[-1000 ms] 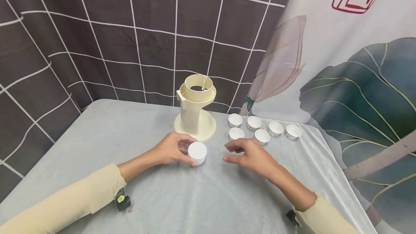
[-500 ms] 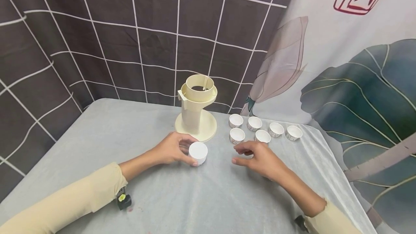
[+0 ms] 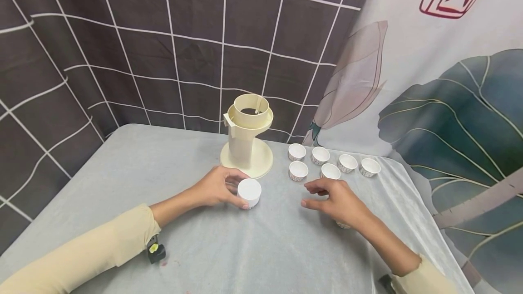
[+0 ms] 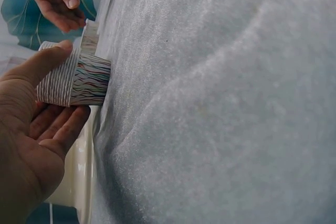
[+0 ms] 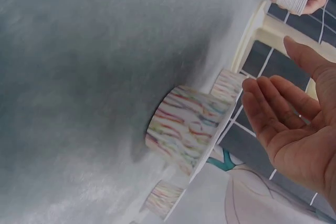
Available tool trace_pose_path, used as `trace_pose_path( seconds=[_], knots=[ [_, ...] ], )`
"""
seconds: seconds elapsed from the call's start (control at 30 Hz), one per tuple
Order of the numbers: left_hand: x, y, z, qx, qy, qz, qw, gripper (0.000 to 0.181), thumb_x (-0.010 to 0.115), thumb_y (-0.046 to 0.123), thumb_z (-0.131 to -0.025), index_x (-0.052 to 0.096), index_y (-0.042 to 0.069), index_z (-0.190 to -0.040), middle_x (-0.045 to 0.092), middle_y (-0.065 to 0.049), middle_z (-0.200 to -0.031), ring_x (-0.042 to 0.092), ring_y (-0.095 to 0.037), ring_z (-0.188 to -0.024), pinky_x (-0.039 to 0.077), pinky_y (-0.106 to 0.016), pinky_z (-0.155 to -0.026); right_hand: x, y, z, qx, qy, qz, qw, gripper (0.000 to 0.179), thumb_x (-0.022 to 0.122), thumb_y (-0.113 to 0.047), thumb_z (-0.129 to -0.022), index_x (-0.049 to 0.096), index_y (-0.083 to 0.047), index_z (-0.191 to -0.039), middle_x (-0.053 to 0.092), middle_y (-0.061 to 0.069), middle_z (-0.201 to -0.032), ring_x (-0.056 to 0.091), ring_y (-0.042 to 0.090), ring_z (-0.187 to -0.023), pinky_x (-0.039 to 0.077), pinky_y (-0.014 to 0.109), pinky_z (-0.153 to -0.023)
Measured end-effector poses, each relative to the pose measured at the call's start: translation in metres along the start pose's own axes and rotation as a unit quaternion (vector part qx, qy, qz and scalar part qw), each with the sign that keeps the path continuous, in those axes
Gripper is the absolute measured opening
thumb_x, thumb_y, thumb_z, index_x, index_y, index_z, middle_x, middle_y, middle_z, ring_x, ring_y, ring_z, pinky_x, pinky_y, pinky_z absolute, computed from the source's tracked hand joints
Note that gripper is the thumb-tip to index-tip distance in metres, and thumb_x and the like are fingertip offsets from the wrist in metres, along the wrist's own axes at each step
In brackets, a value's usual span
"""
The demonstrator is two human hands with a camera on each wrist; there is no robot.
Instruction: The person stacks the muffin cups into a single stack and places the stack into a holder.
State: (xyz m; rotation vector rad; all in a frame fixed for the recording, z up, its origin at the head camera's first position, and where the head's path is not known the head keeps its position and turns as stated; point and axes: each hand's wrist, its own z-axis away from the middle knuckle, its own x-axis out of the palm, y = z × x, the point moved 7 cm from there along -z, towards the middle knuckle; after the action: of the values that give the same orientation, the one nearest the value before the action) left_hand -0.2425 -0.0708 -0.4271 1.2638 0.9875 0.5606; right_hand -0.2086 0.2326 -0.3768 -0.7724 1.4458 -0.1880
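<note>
Far L: dark wall cloth [image 3: 135, 44] w/ white grid lines, hanging behind the grey table cover [image 3: 196, 253]. Next, L sleeve [image 3: 94, 248], cream, w/ small black device [image 3: 155, 252] at cuff. L hand [image 3: 216, 187] grasps a stack of paper cups [image 3: 249, 193], thumb on near side, fingers on far side. Stack is upright, mouths up, front & center of the table; nested rims make a ridged band, lowest cup shows wavy colored lines. Its base prob. rests on the cloth, but the angle's poor.

Just behind stack: cream stand [image 3: 241, 146] w/ round base plate, column, & ring-shaped holder on top.

R of stand, near back edge: six single cups [image 3: 298, 171], same wavy print, all upright w/ mouths up; two in front, four behind, set close together.

R hand [image 3: 337, 199] is in front of those, fingers loosely bent, thumb apart, grasping nothing. Another cup [image 5: 186, 129] stands upright by R hand, mostly hidden in head view, plain in R wrist view. R sleeve [image 3: 426, 278] also cream, dark device [image 3: 386, 282] at cuff.

Far R: pale hanging cloth [image 3: 408, 58] w/ big blue-green leaf print, pinkish bud, red mark up top.
</note>
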Motion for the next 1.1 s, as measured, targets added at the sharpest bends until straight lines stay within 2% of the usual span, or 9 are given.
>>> trace_pose_path(
  seconds=[0.13,0.53,0.73,1.1],
  knots=[
    [0.0,0.0,0.0,-0.003,0.0,-0.001,1.0,0.058,0.103,0.003,-0.073,0.08,-0.001,-0.126,0.084,-0.013,-0.118,0.083,-0.019,-0.103,0.072,-0.032,-0.097,-0.004,0.005,0.004,0.003,0.005,0.009,0.9999,0.047,0.097,-0.029,-0.09,0.083,-0.005,-0.128,0.085,0.009,-0.117,0.082,0.027,-0.109,0.071,0.048,-0.1],
    [0.0,0.001,0.0,-0.001,0.0,-0.004,1.0,0.059,0.103,0.003,-0.073,0.08,-0.002,-0.127,0.084,-0.014,-0.119,0.083,-0.02,-0.105,0.072,-0.03,-0.097,-0.013,0.019,0.017,0.009,0.0,0.046,0.9989,0.053,0.099,-0.037,-0.088,0.082,-0.007,-0.129,0.085,0.01,-0.12,0.08,0.032,-0.109,0.069,0.056,-0.098],
    [0.0,0.002,0.001,0.001,0.001,-0.007,1.0,0.059,0.104,0.003,-0.073,0.08,-0.002,-0.127,0.084,-0.014,-0.119,0.083,-0.021,-0.106,0.071,-0.03,-0.097,-0.023,0.021,0.023,-0.004,0.008,0.071,0.9974,0.054,0.1,-0.037,-0.085,0.083,-0.008,-0.127,0.085,0.009,-0.117,0.08,0.031,-0.107,0.068,0.054,-0.094],
    [0.0,0.0,0.0,-0.003,0.003,-0.004,1.0,0.06,0.104,0.002,-0.073,0.08,-0.002,-0.127,0.084,-0.015,-0.121,0.083,-0.022,-0.106,0.072,-0.032,-0.097,-0.029,0.034,0.036,0.006,0.011,0.077,0.9969,0.058,0.102,-0.039,-0.081,0.083,-0.009,-0.126,0.084,0.008,-0.119,0.078,0.031,-0.108,0.068,0.047,-0.091]
  ],
)
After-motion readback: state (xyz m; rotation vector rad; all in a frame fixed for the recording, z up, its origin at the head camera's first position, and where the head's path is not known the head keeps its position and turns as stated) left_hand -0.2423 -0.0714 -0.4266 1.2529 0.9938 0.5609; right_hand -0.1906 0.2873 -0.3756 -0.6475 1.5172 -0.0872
